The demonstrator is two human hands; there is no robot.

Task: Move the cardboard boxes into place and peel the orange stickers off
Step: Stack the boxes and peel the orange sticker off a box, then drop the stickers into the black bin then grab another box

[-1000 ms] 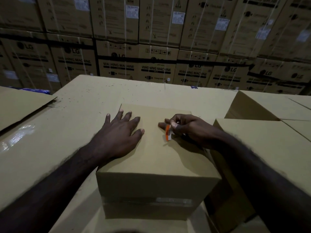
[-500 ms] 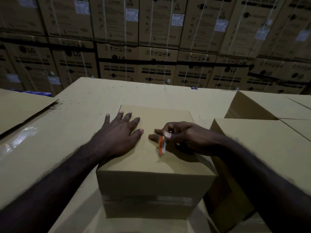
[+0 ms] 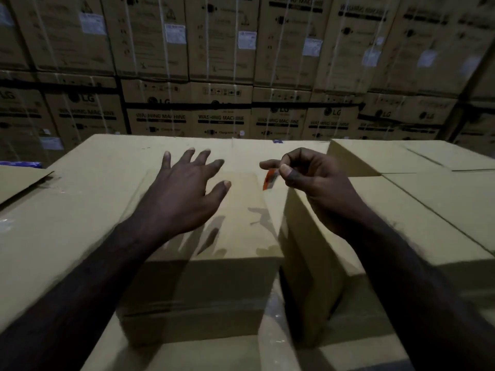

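Right hand (image 3: 313,180) pinches the orange sticker (image 3: 270,179) above the box (image 3: 235,231); left hand (image 3: 184,194) spread.

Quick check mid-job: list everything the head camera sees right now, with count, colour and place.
Small plain cardboard box: one, tan, centre foreground, under the hands.
Large flat cardboard surface: one, tan, beneath and left of the small box.
Plain cardboard boxes at right: at least two, tan, beside the small box.
Orange sticker: one, orange and white, pinched in the right fingers, off the box.
Stacked printed washing machine cartons: many, brown, wall behind.
Left hand: open, spread above the small box.
Right hand: pinching the sticker.
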